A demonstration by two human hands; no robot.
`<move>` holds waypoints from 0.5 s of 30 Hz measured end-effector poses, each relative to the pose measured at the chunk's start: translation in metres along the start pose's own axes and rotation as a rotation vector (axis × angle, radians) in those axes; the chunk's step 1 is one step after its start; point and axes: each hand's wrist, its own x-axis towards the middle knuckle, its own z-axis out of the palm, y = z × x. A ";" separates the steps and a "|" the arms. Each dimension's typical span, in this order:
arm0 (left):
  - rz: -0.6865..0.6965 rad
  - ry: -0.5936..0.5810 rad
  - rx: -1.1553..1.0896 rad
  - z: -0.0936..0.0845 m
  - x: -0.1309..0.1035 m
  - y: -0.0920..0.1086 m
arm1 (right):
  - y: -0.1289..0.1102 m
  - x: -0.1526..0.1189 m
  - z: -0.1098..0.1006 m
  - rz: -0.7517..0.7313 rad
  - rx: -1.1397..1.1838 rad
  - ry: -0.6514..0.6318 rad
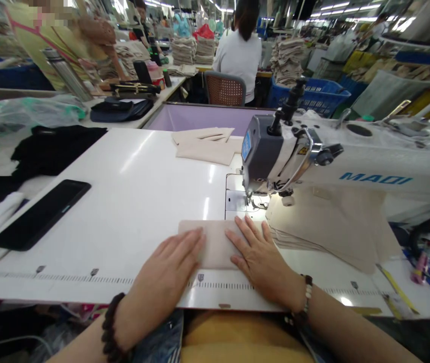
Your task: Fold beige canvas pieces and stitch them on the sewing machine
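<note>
A small beige fabric piece (215,244) lies flat on the white sewing table (135,201), in front of the sewing machine (267,151). My left hand (175,257) rests palm down over its left part, fingers stretched out. On its right part my right hand (258,254) lies flat with the fingers spread, the fingertips just short of the presser foot (250,199). Beneath the machine's arm, right of my right hand, sits a stack of larger beige fabric panels (331,227). Some beige pieces (207,151) lie behind, left of the machine head.
A black phone (43,214) lies at the table's left, near black cloth (56,148). Yellow-handled snips or a similar tool (398,290) lie at the right edge. Beyond the table are a lilac bin (199,118), a blue basket (313,96) and a seated person in white (239,60).
</note>
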 end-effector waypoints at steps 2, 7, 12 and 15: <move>0.103 -0.072 -0.096 -0.004 0.016 0.012 | 0.001 0.000 -0.004 0.024 0.013 0.008; 0.051 -0.209 -0.128 0.007 0.076 -0.003 | 0.020 0.004 -0.025 -0.040 -0.008 0.042; 0.075 -0.223 -0.010 0.019 0.128 -0.019 | 0.054 0.019 -0.036 -0.341 -0.134 -0.008; 0.151 -0.236 -0.063 0.021 0.141 -0.009 | 0.066 0.022 -0.031 -0.397 -0.125 0.042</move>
